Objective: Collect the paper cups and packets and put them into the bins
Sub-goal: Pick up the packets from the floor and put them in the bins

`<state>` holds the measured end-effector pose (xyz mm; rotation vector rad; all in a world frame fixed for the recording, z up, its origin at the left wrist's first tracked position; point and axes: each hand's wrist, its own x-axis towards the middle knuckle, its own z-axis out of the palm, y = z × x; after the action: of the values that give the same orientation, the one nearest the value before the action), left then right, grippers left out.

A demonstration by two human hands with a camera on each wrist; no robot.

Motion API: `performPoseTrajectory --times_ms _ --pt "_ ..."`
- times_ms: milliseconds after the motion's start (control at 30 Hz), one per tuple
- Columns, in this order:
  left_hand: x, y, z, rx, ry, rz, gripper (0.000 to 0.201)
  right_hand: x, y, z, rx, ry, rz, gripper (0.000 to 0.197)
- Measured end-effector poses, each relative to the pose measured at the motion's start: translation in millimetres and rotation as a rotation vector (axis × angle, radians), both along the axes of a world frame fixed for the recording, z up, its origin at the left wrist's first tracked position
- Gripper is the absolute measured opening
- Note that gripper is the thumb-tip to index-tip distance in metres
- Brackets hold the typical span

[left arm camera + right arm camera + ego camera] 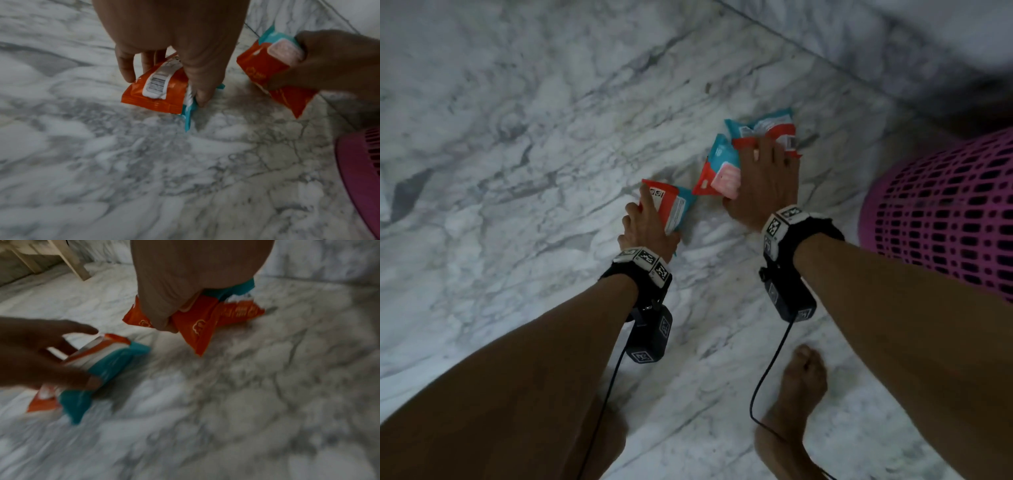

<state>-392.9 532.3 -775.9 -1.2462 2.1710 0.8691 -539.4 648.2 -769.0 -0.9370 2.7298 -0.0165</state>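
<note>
Three orange and teal packets are in my hands above the marble floor. My left hand (647, 219) grips one packet (674, 205), thumb and fingers curled round it; the left wrist view shows its barcode side (158, 87). My right hand (763, 178) holds two packets: a nearer one (717, 168) under the thumb and a farther one (760, 128) under the fingers. In the right wrist view both packets (197, 321) poke out below the fist. A pink perforated bin (945, 212) stands just right of my right wrist. No paper cup is in view.
White and grey marble floor (517, 137) spreads all around. My bare foot (794, 394) stands at the lower middle. A pale furniture leg (72, 259) shows at the far upper left of the right wrist view. Cables hang from both wrist cameras.
</note>
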Motion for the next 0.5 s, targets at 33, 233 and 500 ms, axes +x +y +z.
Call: performPoseTrajectory --times_ms 33,233,500 --pt "-4.1 1.8 -0.8 0.007 0.000 -0.017 0.107 -15.7 -3.3 2.4 0.002 -0.003 0.010 0.079" --pt "-9.1 7.6 -13.5 -0.014 -0.005 -0.045 0.107 -69.4 -13.8 -3.6 0.356 -0.338 0.002 0.101" --pt "-6.7 0.1 -14.9 0.038 -0.022 -0.098 0.099 -40.0 1.7 -13.5 0.201 -0.232 -0.043 0.059"
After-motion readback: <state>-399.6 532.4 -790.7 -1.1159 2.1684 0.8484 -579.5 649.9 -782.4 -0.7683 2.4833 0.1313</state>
